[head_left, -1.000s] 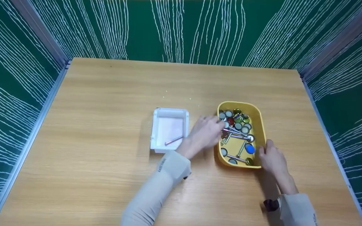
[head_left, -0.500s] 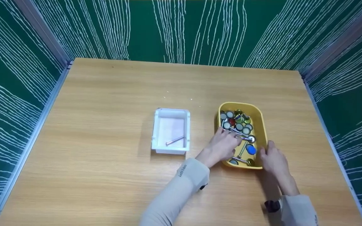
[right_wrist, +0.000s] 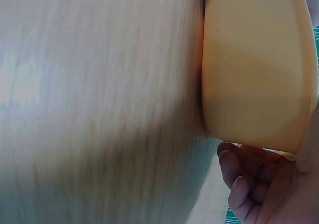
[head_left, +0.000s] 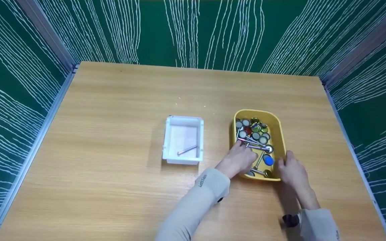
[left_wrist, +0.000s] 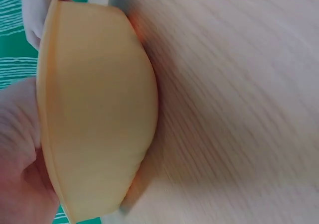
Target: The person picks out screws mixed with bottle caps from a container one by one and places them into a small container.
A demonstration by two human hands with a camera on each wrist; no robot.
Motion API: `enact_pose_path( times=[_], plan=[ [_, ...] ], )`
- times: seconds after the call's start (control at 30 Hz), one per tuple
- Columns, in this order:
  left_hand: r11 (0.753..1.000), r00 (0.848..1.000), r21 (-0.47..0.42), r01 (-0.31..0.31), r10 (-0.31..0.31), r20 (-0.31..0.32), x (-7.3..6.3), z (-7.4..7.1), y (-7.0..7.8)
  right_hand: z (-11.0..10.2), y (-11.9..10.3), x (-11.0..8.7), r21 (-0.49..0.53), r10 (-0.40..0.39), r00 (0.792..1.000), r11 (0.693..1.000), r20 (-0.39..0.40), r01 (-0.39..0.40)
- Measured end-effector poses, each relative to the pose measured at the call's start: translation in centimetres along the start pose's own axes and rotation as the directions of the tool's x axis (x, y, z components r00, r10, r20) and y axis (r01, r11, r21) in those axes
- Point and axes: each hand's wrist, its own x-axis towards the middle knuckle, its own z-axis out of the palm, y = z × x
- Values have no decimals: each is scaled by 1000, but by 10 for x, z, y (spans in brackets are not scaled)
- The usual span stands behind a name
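Left arm (head_left: 193, 204) enters at bottom centre of the head view, slanting up and right; left hand (head_left: 237, 159) right of centre, palm down, fingertips hidden. Right arm (head_left: 308, 201) rises from lower right, leaning left; right hand (head_left: 293, 170) grips, fingers (right_wrist: 231, 169) curled.

You work in pale grey sleeves (head_left: 193, 204), dark lettering (head_left: 202, 180) on the cuffs, over a table (head_left: 122, 127) of tan wood grain. Before you are a plain yellow tub (head_left: 276, 134), silvery bolts (head_left: 255, 146), bottle caps (head_left: 263, 140) in grey, green, gold and red, a bright blue cap (head_left: 268, 161) and a white box (head_left: 181, 135). Deep green walls (head_left: 154, 33) carry uneven white lines, framed by greyish-purple posts (head_left: 44, 30).
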Motion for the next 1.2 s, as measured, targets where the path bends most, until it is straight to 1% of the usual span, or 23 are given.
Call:
enact_pose_path(
  times=[0.1, 0.2, 0.27, 0.37, 0.47, 0.57, 0.67, 0.73, 0.93, 1.1, 1.2],
  plan=[
    [1000, 999, 13, 8, -9, 38, 5, -2, 2, -1, 1, 0, -1, 12, 1000, 1000, 5, -12],
    [999, 997, 39, 35, -38, 65, 9, -4, 6, -1, 2, -1, 6, 28, 1000, 1000, 10, -28],
    [997, 995, 52, 62, -66, 74, 11, -3, 9, -1, 2, -2, 17, 31, 999, 999, 10, -31],
    [994, 994, 73, 85, -89, 60, 14, 0, 13, 0, 3, -3, 30, 37, 999, 999, 18, -37],
    [994, 996, 77, 77, -80, 47, 15, 3, 17, -1, 4, -4, 36, 50, 998, 998, 29, -51],
    [995, 998, 90, 42, -46, 34, 15, 5, 18, -2, 4, -4, 39, 60, 997, 997, 43, -62],
    [996, 999, 89, 19, -22, 36, 15, 4, 18, -3, 3, -3, 33, 51, 998, 998, 45, -53],
    [996, 999, 88, 13, -17, 42, 14, 3, 18, -3, 3, -3, 18, 35, 999, 999, 31, -36],
    [997, 996, 73, 40, -46, 81, 13, 1, 16, -1, 0, -2, -4, 12, 1000, 1000, -1, -12],
    [997, 995, 28, 71, -73, 68, 12, 3, 15, 0, -2, -1, -16, 3, 1000, 1000, -8, -3],
    [995, 995, 35, 89, -91, 51, 11, 3, 14, 0, -3, 0, -13, 15, 1000, 1000, 9, -15]
  ],
)
